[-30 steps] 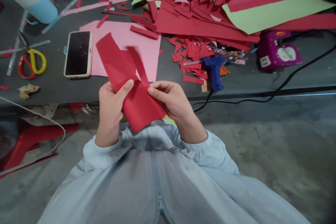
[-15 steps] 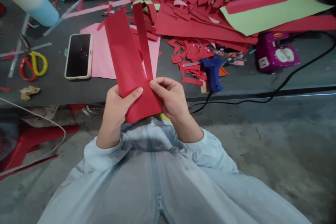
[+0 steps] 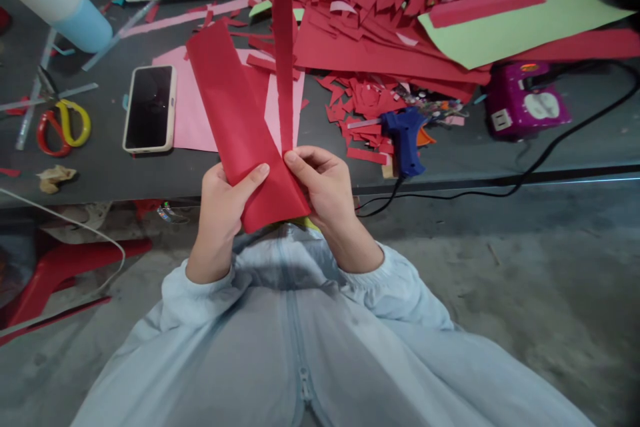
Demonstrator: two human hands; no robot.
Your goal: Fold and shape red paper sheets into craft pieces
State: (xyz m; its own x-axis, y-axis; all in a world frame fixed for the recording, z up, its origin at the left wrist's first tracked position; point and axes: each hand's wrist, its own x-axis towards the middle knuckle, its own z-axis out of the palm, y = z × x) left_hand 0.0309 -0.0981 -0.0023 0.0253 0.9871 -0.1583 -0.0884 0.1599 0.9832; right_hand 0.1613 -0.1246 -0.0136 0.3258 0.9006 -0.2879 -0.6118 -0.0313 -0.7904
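A long red paper sheet [image 3: 235,107] slants up from my lap over the table's front edge. My left hand [image 3: 224,203] is closed on its lower left part, thumb on top and the other fingers hidden beneath. At its right edge my right hand [image 3: 323,183] pinches the sheet, thumb against fingers. From that pinch a narrow red strip [image 3: 284,73] stands away from the sheet, separated at the top and meeting it near my right thumb. Pink paper [image 3: 193,107] lies on the table behind the sheet.
To the left are a phone [image 3: 150,109], scissors [image 3: 64,113] and a white-blue cylinder [image 3: 83,20]. On the right lie a blue glue gun [image 3: 406,140], red scraps [image 3: 367,97], green paper [image 3: 520,23] and a purple device [image 3: 525,103] with a black cable [image 3: 545,153].
The narrow strip has swung rightward and stands more upright, farther from the sheet. The sheet's top has tilted slightly left. Both hands keep their hold, nearly in place.
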